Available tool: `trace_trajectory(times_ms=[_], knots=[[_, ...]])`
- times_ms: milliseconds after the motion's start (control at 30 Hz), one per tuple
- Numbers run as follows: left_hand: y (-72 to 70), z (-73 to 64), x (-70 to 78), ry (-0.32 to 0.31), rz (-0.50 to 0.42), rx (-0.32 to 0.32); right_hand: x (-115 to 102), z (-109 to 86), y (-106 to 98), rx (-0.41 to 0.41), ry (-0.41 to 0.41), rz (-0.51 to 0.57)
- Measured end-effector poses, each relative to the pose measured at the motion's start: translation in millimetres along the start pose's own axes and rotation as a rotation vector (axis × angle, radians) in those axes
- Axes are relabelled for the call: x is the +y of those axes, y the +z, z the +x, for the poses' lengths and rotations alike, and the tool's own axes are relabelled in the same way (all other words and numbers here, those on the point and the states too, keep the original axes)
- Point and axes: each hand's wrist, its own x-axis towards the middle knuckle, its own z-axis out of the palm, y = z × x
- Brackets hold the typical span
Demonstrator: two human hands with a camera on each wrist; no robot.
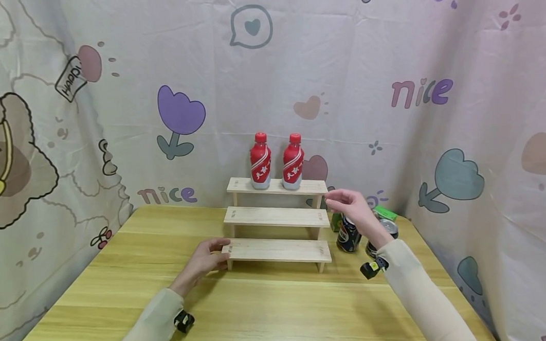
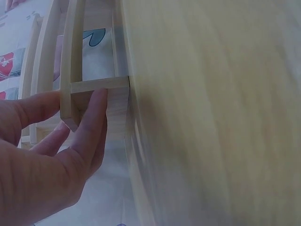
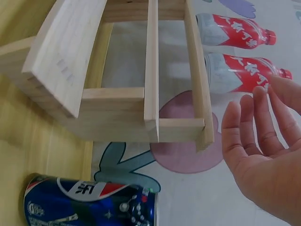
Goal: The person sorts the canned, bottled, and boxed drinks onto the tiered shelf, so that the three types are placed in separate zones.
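A three-step wooden rack [image 1: 277, 250] stands on the table. My left hand [image 1: 207, 259] pinches the left end of its lowest board, thumb on top and fingers beneath, as the left wrist view shows. Two red-capped bottles with red labels, a left bottle [image 1: 261, 163] and a right bottle [image 1: 293, 163], stand upright on the top board. My right hand [image 1: 352, 207] hovers by the right end of that board, fingers loosely bent, nothing in them. In the right wrist view its fingertips appear close to the nearer bottle [image 3: 244, 73].
Right of the rack stand a dark blue drink can [image 1: 348, 237] and a second can [image 1: 389, 228], partly behind my right forearm. A green item [image 1: 385, 212] sits behind them. Patterned cloth [image 1: 268, 78] hangs behind the wooden table [image 1: 280, 314].
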Motion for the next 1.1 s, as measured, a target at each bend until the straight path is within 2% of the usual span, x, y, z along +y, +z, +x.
trace_trajectory(times_ms=[433, 733, 1100], knots=[[0.6, -2.6, 3.0, 0.010, -0.009, 0.001, 13.1, -16.1, -21.4, -0.010, 0.048, -0.111], [1.1, -1.9, 4.8, 0.004, -0.003, -0.013, 19.5, -24.4, -37.8, 0.004, 0.080, -0.102], [0.7, -1.4, 1.4, -0.006, -0.019, 0.000, 28.0, -39.1, -55.7, 0.035, 0.026, -0.161]])
